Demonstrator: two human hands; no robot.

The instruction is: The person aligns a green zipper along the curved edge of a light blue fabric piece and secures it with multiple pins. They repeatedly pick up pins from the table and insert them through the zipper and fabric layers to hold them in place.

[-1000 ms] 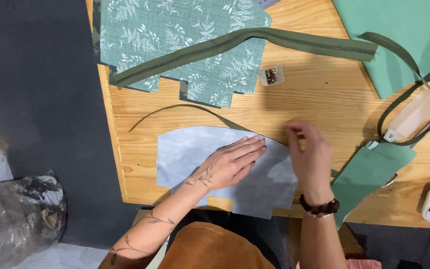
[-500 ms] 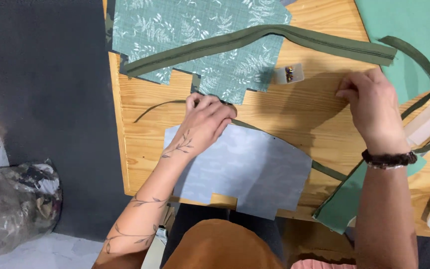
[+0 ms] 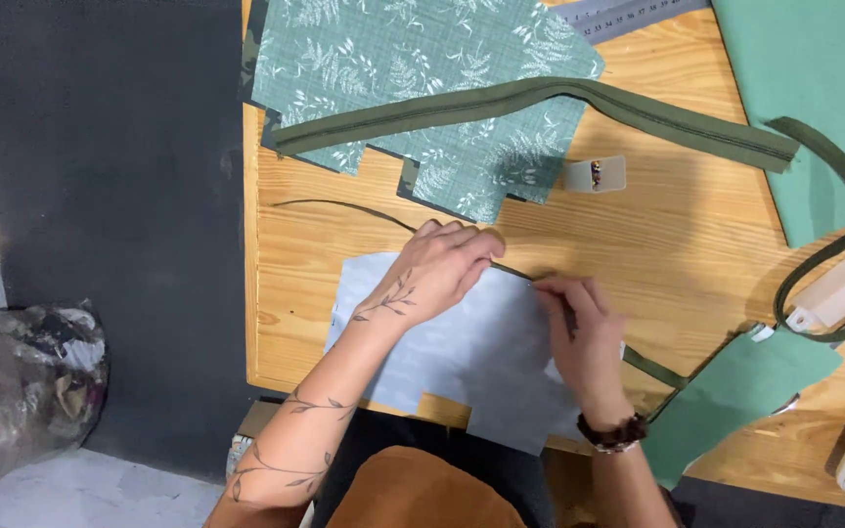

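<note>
Both hands work at the upper edge of a pale blue fabric piece (image 3: 462, 357) lying near the front edge of the wooden surface (image 3: 696, 254). The left hand (image 3: 437, 274) presses flat on it, fingers curled over a thin dark green strip (image 3: 344, 207) that runs along that edge; its grip is closed down on strip and fabric. The right hand (image 3: 584, 342) pinches the same strip just beside it. Behind them lie a leaf-printed green fabric (image 3: 422, 68), a long green zipper band (image 3: 540, 98) and a small clear box (image 3: 596, 174). A plain green cloth (image 3: 814, 88) and a webbing strap (image 3: 833, 264) crowd the right side. Bare wood stays open between the hands and the box.
</note>
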